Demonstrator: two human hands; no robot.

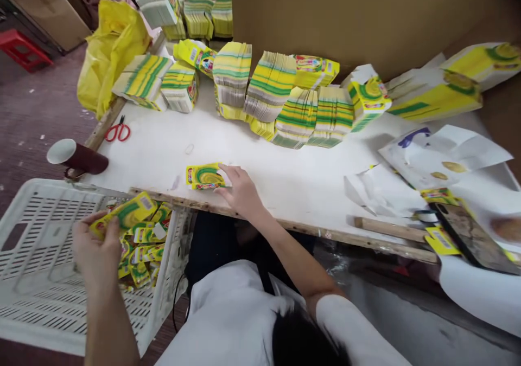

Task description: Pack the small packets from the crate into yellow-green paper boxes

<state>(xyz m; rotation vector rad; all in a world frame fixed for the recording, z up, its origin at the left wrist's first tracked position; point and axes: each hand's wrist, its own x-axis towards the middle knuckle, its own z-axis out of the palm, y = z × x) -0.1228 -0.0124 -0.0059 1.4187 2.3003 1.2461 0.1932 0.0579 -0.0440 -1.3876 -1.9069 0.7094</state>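
Left hand (97,246) pinches a yellow carton (136,210) between thumb and fingers, above a white plastic crate (161,287) standing just off the tabletop's left front corner. Small yellow packets (140,257) lie loosely heaped inside the crate. Right hand (242,192) holds one end of a flat yellow-green carton (203,177) between thumb and fingers; this carton lies on the white tabletop (158,143), near the front edge, left of the middle. Along the front edge, toward the right front corner, a wooden strip (388,229) and a phone (474,230) are noted. One maroon cup (87,158) sits at the left front corner. Red-handled scissors (118,132) lie farther back, beside the left edge. White paper sheets (464,152) lie toward the right edge. Bundled stacks of cartons (271,87) line the back edge, before a brown cardboard panel (345,19). At the left back corner is a yellow plastic bag (112,57). Beyond, on the floor, stands a red stool (25,50).
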